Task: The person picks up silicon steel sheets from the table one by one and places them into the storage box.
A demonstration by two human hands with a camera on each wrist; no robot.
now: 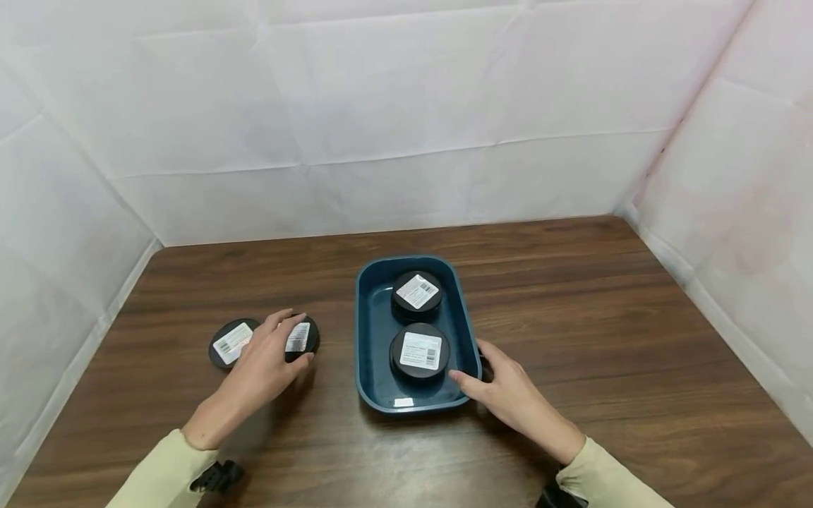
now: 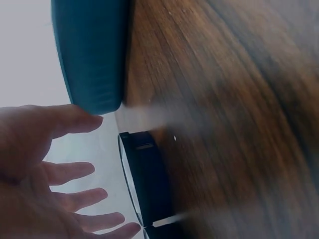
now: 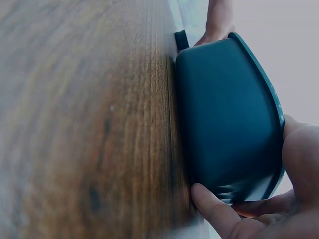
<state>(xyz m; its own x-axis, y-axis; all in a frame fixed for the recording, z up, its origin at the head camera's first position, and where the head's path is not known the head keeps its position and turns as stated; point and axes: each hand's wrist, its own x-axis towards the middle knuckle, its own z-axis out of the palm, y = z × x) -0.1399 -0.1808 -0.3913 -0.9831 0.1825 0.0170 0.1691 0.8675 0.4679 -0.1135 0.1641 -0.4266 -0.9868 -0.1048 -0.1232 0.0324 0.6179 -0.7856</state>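
My left hand (image 1: 263, 363) is over a flat round black container (image 1: 310, 337) with a white label, partly hidden under the fingers. In the left wrist view its fingers are spread and fairly straight, beside the container's edge. A second such container (image 1: 231, 343) lies just left of it on the table. My right hand (image 1: 511, 395) grips the near right corner of a dark blue-green rectangular tray (image 1: 373, 339), thumb on the rim and fingers against the outer side. Inside the tray stand two more labelled black containers, one at the far end (image 1: 416, 295) and one nearer (image 1: 419, 353).
The tray and containers are on a dark wood-grain table (image 1: 571, 317). White sheeting (image 1: 381, 106) hangs along the back and both sides. A small white sticker (image 1: 403, 402) shows at the tray's near end.
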